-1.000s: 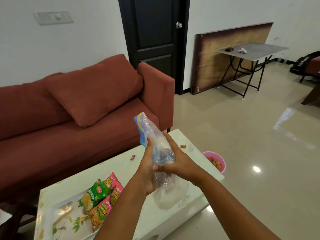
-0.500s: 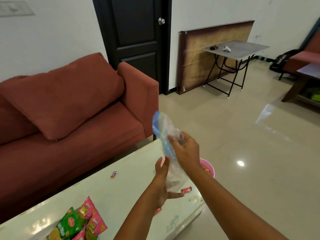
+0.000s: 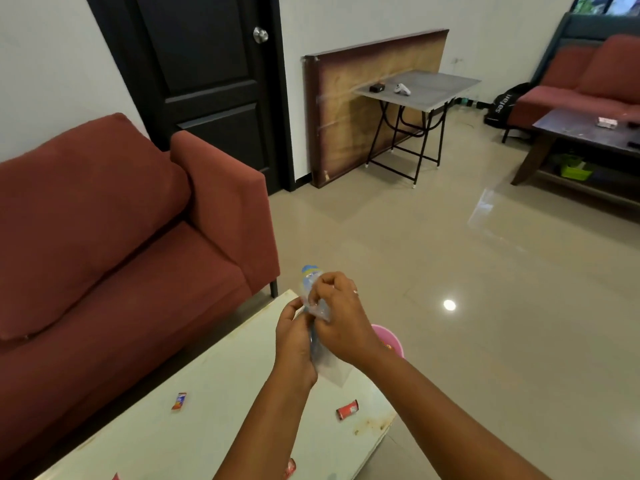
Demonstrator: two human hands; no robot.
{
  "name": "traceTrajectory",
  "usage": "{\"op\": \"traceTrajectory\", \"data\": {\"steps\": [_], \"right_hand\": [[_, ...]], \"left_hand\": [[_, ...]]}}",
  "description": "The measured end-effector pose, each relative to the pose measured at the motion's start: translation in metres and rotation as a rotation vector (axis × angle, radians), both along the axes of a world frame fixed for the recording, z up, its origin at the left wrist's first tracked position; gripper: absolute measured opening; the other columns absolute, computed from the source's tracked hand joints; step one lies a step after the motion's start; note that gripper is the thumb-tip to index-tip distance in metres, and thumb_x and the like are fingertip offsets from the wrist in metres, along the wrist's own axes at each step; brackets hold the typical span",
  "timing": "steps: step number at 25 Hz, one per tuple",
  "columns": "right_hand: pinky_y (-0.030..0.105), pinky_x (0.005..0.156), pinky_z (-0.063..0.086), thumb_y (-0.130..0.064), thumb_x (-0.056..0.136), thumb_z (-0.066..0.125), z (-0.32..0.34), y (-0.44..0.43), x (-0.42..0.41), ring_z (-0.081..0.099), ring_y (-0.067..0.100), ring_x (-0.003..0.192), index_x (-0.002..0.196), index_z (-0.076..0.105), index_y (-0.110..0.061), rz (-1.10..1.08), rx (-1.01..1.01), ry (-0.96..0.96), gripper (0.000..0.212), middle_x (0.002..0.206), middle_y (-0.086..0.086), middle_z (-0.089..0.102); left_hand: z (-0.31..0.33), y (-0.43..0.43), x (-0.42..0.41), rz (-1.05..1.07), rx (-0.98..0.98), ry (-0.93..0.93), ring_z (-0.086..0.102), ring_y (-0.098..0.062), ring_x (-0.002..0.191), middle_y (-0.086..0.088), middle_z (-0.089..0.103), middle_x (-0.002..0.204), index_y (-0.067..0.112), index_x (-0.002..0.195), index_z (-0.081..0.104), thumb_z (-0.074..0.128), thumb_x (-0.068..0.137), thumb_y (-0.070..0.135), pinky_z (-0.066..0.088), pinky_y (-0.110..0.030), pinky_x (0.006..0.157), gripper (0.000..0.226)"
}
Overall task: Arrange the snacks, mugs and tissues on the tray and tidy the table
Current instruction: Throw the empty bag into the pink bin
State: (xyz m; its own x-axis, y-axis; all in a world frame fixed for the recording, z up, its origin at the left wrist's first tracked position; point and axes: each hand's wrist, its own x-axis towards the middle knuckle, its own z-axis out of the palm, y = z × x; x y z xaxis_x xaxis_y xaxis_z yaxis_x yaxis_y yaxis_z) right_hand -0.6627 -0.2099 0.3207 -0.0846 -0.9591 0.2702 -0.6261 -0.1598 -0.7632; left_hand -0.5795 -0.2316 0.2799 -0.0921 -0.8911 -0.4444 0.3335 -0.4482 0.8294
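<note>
Both my hands hold a crumpled clear plastic bag (image 3: 313, 285) with a blue top edge above the far end of the white table (image 3: 214, 427). My right hand (image 3: 341, 320) grips the bag's upper part with curled fingers. My left hand (image 3: 294, 336) grips it just below, and a loose clear corner hangs down under the hands. Small candy wrappers lie on the table: an orange one (image 3: 179, 400) at the left, a red one (image 3: 347, 409) at the right, and another red one (image 3: 289, 468) near the bottom edge.
A pink bin (image 3: 389, 339) stands on the floor just past the table's end, partly hidden by my right wrist. A red sofa (image 3: 121, 237) runs along the left. A folding table (image 3: 415, 88) and a dark coffee table (image 3: 585, 129) stand farther off across the tiled floor.
My left hand rose from below and closed on the bag, which is now bunched smaller between both hands. The view swung right, so the snack packets dropped out of sight.
</note>
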Motion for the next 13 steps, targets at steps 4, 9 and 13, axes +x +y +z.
{"op": "traceTrajectory", "data": {"steps": [4,9,13], "right_hand": [[0.027,0.099,0.038,-0.03,0.076,0.068,0.002,-0.015,-0.053,0.04,0.004,0.115,0.125,0.041,-0.038,-0.003,0.195,-0.289,0.056,0.128,-0.011,0.041],[0.041,0.094,0.051,-0.048,0.078,0.066,-0.012,-0.055,-0.105,0.06,0.02,0.108,0.113,0.052,-0.038,-0.061,0.395,-0.76,0.039,0.12,0.002,0.06],[0.035,0.075,0.056,-0.032,0.084,0.063,-0.031,-0.102,-0.157,0.067,0.022,0.079,0.085,0.063,-0.021,-0.331,0.367,-0.799,0.011,0.081,0.006,0.068]], "left_hand": [[0.01,-0.034,-0.047,0.046,-0.044,0.05,0.068,-0.03,0.083,-0.012,0.069,0.092,0.011,0.1,0.066,0.058,0.063,0.026,0.057,-0.04,0.073,0.04],[0.001,-0.075,-0.126,0.021,-0.036,-0.024,0.061,-0.022,0.08,-0.001,0.06,0.079,0.021,0.089,0.065,0.052,0.087,0.023,0.05,-0.031,0.073,0.014],[-0.016,-0.106,-0.183,-0.163,-0.311,-0.437,0.067,-0.027,0.083,-0.005,0.065,0.083,0.014,0.086,0.068,0.044,0.085,0.032,0.053,-0.037,0.073,0.03]]}}
